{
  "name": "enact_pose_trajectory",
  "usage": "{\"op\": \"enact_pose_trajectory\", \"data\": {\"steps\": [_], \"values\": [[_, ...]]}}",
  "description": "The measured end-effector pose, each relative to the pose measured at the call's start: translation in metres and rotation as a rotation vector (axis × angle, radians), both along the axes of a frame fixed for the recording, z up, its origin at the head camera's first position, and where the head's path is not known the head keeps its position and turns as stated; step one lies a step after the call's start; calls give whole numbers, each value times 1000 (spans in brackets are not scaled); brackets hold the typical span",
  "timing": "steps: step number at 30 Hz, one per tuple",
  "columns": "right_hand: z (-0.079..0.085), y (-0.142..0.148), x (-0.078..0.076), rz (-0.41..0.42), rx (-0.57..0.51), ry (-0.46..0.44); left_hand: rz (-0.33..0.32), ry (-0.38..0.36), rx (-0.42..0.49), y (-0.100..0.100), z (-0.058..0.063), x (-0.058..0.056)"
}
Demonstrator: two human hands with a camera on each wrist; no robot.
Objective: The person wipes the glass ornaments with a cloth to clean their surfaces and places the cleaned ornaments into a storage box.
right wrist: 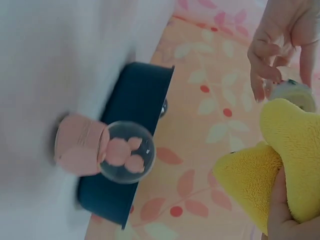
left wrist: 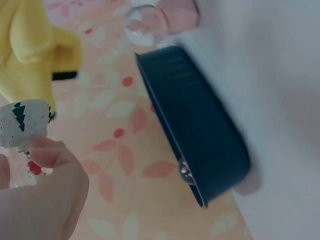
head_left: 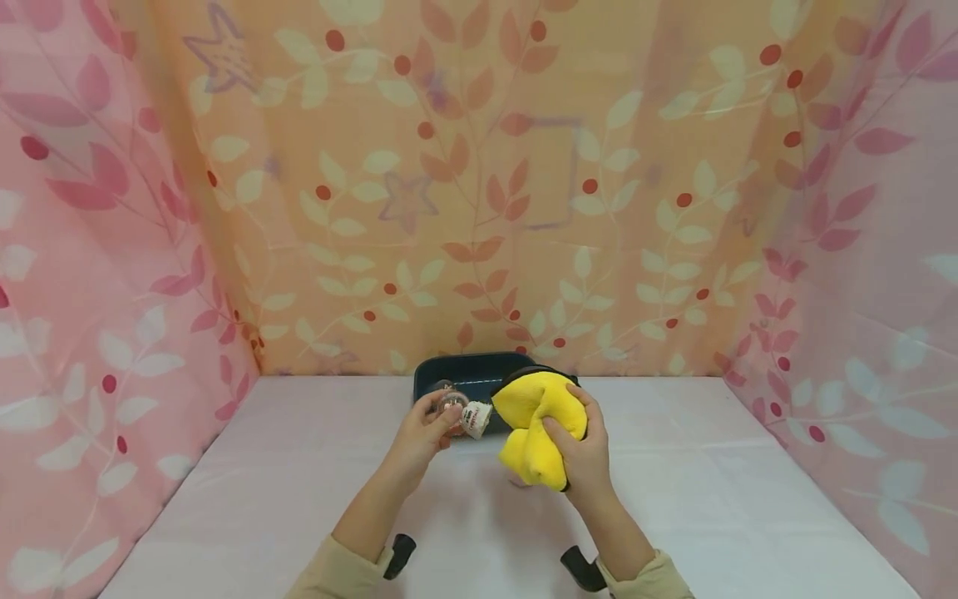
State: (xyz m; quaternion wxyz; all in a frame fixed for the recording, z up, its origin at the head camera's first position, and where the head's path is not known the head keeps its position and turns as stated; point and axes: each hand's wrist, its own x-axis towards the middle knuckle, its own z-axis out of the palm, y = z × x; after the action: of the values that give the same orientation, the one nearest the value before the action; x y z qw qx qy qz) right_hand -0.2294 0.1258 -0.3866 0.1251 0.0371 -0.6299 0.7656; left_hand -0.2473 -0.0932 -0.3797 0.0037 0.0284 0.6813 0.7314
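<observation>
My left hand (head_left: 421, 437) holds a small snow globe (head_left: 476, 418) between fingers and thumb, tipped so its white base points toward the right. A green tree is printed on that base in the left wrist view. My right hand (head_left: 590, 453) grips a bunched yellow cloth (head_left: 546, 408) with dark edging, close beside the globe. In the right wrist view, a pink snow globe (right wrist: 82, 145) stands on the table with a pink figure inside its clear dome; the cloth and right hand mostly hide it in the head view.
A dark blue-green tray (head_left: 479, 363) sits at the back of the white table (head_left: 322, 474), behind both hands. Inside it, a clear round dome (left wrist: 186, 171) shows over the rim. Floral curtains (head_left: 479, 208) rise at the back and both sides.
</observation>
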Motion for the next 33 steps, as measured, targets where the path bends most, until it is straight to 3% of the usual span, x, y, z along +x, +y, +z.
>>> {"op": "enact_pose_trajectory", "data": {"steps": [4,9,13,16,22,33], "values": [[1,12,0,-18,25,-16,7,57,-115,-4,0,-21],[-1,24,-1,-36,44,-21,16,75,-107,-4,-4,-46],[-1,28,-1,-49,72,-31,52,70,-137,-1,-10,-65],[-3,31,0,-62,86,-37,43,72,-142,2,-18,-77],[-9,31,-2,-65,91,-61,40,98,-156,10,-39,-99],[-14,36,-2,-116,121,-127,122,35,-184,36,-55,-126]]}}
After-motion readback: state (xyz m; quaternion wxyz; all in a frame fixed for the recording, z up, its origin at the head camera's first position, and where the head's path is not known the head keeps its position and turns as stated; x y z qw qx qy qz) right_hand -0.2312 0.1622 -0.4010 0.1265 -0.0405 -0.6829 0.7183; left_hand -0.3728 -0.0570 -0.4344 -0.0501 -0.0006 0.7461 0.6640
